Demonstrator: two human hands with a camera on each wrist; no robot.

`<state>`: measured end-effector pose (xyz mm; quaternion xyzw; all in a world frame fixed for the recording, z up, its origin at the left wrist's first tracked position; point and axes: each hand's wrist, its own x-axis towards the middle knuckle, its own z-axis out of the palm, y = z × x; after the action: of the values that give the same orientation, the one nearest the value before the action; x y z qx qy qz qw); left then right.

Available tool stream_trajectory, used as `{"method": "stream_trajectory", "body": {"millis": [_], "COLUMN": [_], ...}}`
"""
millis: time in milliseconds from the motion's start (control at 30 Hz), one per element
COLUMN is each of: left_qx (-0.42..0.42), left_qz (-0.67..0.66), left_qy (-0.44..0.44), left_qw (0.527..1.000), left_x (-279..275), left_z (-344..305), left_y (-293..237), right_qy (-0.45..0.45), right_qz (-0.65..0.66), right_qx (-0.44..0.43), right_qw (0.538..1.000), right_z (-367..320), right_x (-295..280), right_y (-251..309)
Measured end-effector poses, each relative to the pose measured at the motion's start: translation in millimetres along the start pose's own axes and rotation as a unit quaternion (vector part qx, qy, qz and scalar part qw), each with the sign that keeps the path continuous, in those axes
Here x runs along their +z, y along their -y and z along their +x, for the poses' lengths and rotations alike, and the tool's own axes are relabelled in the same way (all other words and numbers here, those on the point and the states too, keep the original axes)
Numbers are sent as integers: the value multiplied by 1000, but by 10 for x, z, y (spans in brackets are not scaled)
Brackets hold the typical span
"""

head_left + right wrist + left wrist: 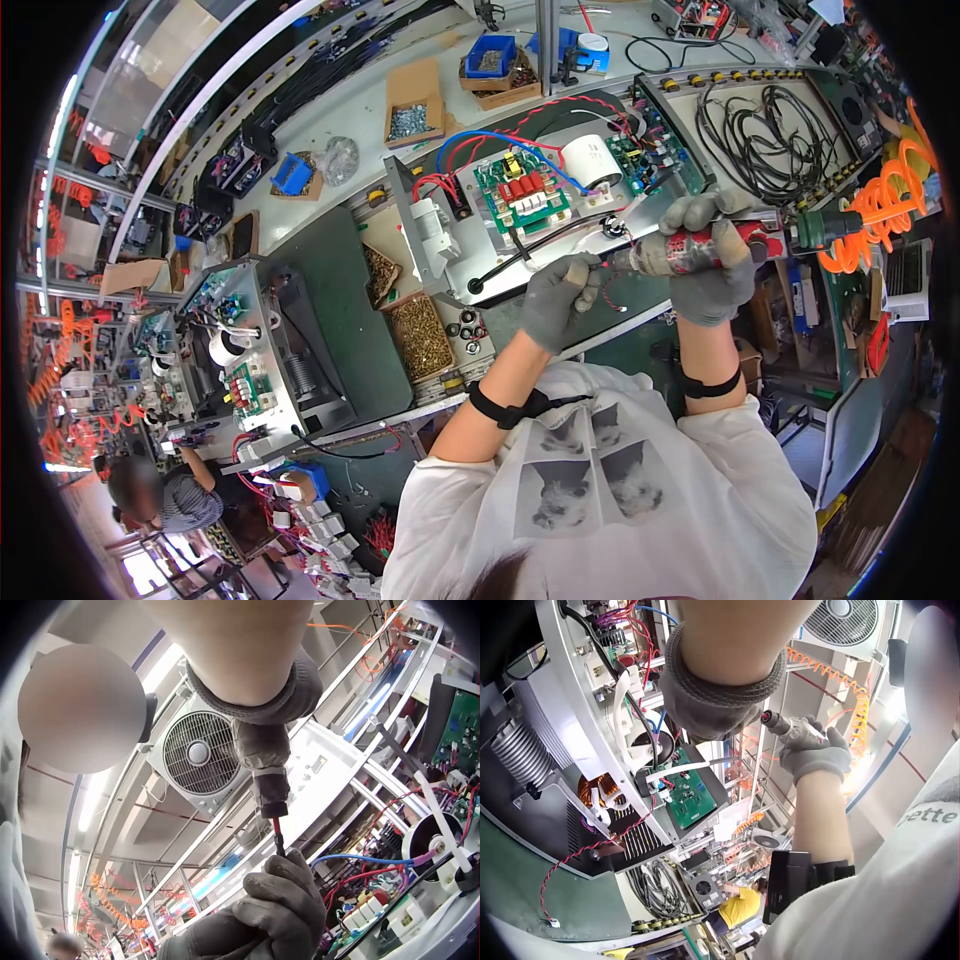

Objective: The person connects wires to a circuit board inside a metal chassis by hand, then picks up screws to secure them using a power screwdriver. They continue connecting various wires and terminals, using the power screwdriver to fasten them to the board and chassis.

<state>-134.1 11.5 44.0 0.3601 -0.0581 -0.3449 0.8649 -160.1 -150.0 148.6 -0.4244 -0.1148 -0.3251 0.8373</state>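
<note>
Grey work gloves cover both hands. My right hand (705,297) grips a red and grey power screwdriver (655,256), held level with its nose toward the left hand. Curled fingers of my left hand (556,300) pinch the tip of the screwdriver bit (276,826); whatever else lies inside those fingers is hidden. Just beyond both hands is an open metal chassis (455,275) with a green circuit board (548,212), a white cylinder (590,163) and red and blue wires. A twisted red-black lead (585,847) hangs over the chassis's near side.
An orange coiled hose (880,215) runs to the screwdriver's rear at right. Left of the chassis are a box of brass-coloured fasteners (420,338) and a dark green panel (335,320). Black cables (775,135) lie at the back right. Another person (185,495) is at far lower left.
</note>
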Motion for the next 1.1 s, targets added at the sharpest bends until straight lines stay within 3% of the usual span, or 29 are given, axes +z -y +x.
{"method": "stream_trajectory", "body": {"millis": [167,233,333,367,400,467,500,567,600,667,700,733,800,867,933,1000,1033,1100], "left_qx": [23,0,-51,-3,65,237,239,437,437,263,304,302,311,176,191,5,6,-16], "left_qz": [70,57,19,116,314,508,506,647,646,674,611,611,609,453,472,430,428,561], "left_qy": [-47,10,1,-19,-47,-141,-136,-110,-106,-113,-162,-160,-246,-268,-277,-286,-292,-260], "left_qw": [996,998,998,993,946,816,818,615,617,681,713,714,687,832,815,857,855,786], "left_x": [121,112,306,353,340,420,468,578,631,766,762,726,564,416,55,-29,-64,-150], "left_z": [-12,20,111,194,305,589,744,997,1054,1105,1149,1140,1080,898,837,707,675,639], "left_y": [18,45,-35,-86,-128,-78,-48,-10,14,24,81,82,25,-148,-194,-259,-266,-229], "right_qy": [-24,-37,-47,-66,-66,-101,-108,-124,-139,-151,-160,-162,-150,-143,-132,-141,-125,-115], "right_qz": [-9,16,13,7,5,-12,-17,-18,-15,-42,-67,-68,-84,-91,-94,-84,-90,-70], "right_qx": [6,9,2,-6,-12,-40,-41,-47,-47,-58,-67,-67,-74,-69,-66,-59,-47,-41], "right_qw": [1000,999,999,998,998,994,993,991,989,986,983,982,982,983,985,985,987,990], "right_z": [4,27,27,15,8,-1,-7,-18,-27,-46,-54,-60,-77,-58,-23,23,50,143], "right_x": [-63,-94,-169,-184,-204,-258,-294,-331,-350,-395,-416,-434,-460,-469,-478,-492,-479,-382], "right_y": [82,141,247,277,311,394,443,496,515,534,543,553,559,538,468,360,313,180]}}
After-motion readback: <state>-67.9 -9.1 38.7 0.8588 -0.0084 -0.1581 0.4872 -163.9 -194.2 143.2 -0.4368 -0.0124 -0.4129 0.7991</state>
